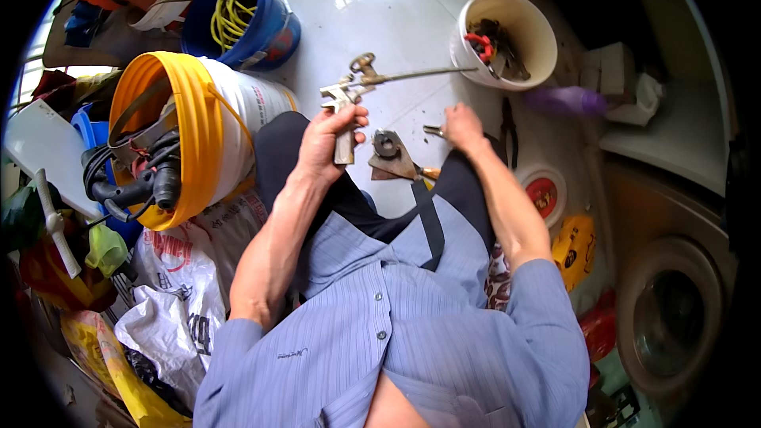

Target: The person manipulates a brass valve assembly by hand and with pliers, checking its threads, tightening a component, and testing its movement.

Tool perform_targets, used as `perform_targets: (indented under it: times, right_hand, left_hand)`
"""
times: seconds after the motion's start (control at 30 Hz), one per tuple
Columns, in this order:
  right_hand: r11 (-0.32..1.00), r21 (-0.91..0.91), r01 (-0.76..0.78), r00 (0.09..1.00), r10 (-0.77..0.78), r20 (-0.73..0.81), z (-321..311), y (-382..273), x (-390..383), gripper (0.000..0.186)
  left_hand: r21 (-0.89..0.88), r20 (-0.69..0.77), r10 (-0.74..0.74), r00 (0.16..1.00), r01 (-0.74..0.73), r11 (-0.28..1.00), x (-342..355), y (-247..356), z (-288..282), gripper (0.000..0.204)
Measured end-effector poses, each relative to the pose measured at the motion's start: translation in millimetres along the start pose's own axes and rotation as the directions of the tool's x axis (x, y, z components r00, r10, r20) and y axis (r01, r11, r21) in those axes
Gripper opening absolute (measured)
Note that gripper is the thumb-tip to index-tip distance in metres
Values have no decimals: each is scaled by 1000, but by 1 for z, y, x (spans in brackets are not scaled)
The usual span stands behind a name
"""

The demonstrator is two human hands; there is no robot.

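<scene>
One silver-grey metal dispensing gun [342,93] with long thin barrel, in left hand [323,143]: wraps fingers closed round handle. Sits left of and nearer than landmark, round white plastic tool bucket [537,36]; points barrel at it, can't tell if touching. Pinches short metal piece [433,130] in nearly closed right hand [462,125], near side of bucket. Near-left of same bucket: flat grey metal scraper blade [403,160] under round black ring [379,143].
</scene>
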State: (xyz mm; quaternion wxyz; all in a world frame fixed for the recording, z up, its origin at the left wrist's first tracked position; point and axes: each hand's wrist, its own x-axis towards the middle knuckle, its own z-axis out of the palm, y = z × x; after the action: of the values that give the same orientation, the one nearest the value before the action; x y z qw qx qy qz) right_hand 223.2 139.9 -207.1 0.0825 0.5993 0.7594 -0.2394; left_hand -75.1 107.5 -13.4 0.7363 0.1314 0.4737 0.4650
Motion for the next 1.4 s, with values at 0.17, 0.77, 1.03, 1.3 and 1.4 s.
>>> perform_targets:
  times: [0.17,0.77,1.03,1.3,1.4]
  right_hand:
    - [998,-56,14,999,-16,-45,40,-35,15,23]
    - [307,918,-250,958,219,188,7,-68,33,29]
    - [467,834,-293,956,164,244,51,-74,44,23]
    - [564,822,-79,991,131,5,43,-74,30,18]
    - [588,808,29,973,167,-157,23,-85,24,18]
  left_hand:
    - [-59,22,18,1000,-17,998,4,-1,-7,27]
    - [-98,11,26,1000,-24,995,9,0,0,31]
    - [-71,4,16,1000,-16,997,6,1,2,32]
    - [-107,18,17,1000,-15,994,9,0,-2,29]
    - [-117,45,15,999,-10,993,11,-2,-7,28]
